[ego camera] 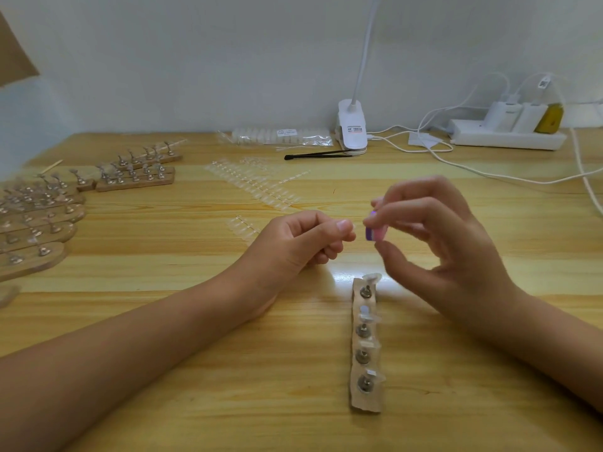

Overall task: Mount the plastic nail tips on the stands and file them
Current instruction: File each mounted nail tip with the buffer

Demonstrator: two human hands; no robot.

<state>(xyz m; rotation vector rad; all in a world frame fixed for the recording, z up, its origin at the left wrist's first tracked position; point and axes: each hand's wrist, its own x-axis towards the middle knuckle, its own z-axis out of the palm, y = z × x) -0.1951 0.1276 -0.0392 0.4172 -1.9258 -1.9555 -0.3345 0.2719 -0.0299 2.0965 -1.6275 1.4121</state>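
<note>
Here, just beyond the far end of the wooden stand (356, 350), the right hand (450, 243) pinches a small pink-purple file block (375, 231) between thumb and fingertips, with the other fingers spread. Left of the stand, the left hand (303, 239) is curled, thumb on index; whether it holds a nail tip I cannot tell.

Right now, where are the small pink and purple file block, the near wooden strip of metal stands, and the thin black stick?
File block (376, 232): head view, striped side.
Wooden strip (365, 403): head view, bare lower end.
Black stick (318, 154): head view, mid shaft.
</note>
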